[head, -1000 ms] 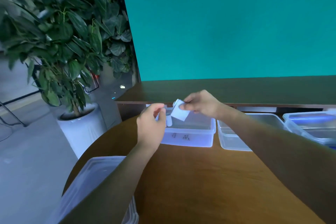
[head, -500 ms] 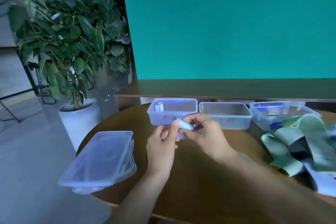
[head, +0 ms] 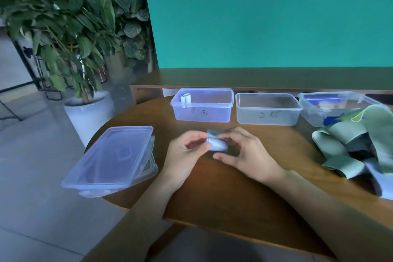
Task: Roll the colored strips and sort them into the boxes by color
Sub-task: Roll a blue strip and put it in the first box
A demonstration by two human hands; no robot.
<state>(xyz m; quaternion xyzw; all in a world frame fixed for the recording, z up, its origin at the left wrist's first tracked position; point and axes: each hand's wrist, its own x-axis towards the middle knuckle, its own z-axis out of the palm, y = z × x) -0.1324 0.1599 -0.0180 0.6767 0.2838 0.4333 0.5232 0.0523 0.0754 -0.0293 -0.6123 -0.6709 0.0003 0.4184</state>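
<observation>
A half-rolled white strip [head: 216,144] sits between both hands above the round wooden table [head: 212,193]. My left hand [head: 187,155] pinches its left end, and my right hand [head: 244,153] curls round its right side. Three clear boxes stand in a row at the back. The left box [head: 203,105] holds white rolls [head: 185,99] in its far left corner. Nothing shows inside the middle box [head: 268,109]. The right box [head: 331,106] has something blue inside. Loose green and pale strips [head: 357,147] lie piled at the right.
Stacked clear lids [head: 112,159] overhang the table's left edge. A potted plant [head: 63,34] in a white pot stands on the floor to the left. A wooden ledge and a teal wall run behind the boxes.
My hands drew back from over the left box toward me, and the flat white strip has become a tighter roll between them. The view tilted down, so more of the table shows.
</observation>
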